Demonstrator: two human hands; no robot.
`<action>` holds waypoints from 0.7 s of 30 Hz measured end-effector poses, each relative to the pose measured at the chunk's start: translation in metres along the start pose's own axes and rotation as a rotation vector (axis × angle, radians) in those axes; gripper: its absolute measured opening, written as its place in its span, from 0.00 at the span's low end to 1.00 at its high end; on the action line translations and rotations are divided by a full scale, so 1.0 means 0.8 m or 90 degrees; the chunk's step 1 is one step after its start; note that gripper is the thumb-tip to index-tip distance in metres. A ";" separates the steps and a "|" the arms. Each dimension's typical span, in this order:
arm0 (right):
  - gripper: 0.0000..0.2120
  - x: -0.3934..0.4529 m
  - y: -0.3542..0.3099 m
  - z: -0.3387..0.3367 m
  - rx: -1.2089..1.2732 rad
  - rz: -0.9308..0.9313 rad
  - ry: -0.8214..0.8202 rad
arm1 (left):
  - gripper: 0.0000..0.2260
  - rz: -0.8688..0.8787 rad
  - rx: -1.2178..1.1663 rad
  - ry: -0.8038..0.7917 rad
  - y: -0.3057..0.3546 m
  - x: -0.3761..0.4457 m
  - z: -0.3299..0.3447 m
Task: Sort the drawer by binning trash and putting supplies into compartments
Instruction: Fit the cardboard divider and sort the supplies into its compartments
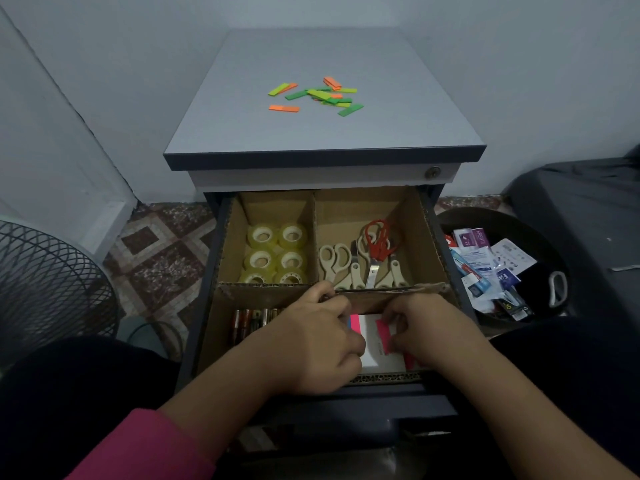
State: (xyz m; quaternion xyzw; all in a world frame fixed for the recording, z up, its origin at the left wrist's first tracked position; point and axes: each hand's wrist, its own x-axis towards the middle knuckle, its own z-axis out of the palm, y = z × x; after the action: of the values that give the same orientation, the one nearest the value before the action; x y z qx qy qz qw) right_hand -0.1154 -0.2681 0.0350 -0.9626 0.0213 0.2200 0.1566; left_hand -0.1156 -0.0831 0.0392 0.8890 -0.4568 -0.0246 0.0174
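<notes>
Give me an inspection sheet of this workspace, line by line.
Surface: cabinet top holds scattered orange and green sticky tabs.
Job's things: drawer compartments hold tape rolls, scissors, batteries, pink sticky notes.
Clutter: trash bin holds wrappers.
Hands: left hand and right hand are at the sticky notes; grip unclear.
Cables: nothing seen.
Surroundings: wire basket, tiled floor.

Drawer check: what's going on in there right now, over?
Both hands in front right compartment: left hand and right hand on pink sticky notes. Tape, scissors, batteries binned. Loose strips wait on top.
</notes>
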 end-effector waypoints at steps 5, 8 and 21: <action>0.17 0.006 -0.003 0.004 -0.016 -0.011 -0.023 | 0.23 -0.005 0.005 -0.002 -0.002 0.002 0.004; 0.15 0.004 -0.005 0.013 -0.029 -0.032 0.022 | 0.25 -0.001 -0.001 -0.012 -0.001 0.004 0.005; 0.18 0.007 -0.010 0.011 -0.038 -0.061 -0.001 | 0.29 0.012 -0.025 -0.002 -0.001 0.005 0.004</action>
State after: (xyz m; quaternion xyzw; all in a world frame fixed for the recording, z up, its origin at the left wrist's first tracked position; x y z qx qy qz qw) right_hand -0.1127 -0.2578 0.0276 -0.9667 -0.0314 0.2132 0.1384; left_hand -0.1130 -0.0864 0.0356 0.8840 -0.4649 -0.0349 0.0343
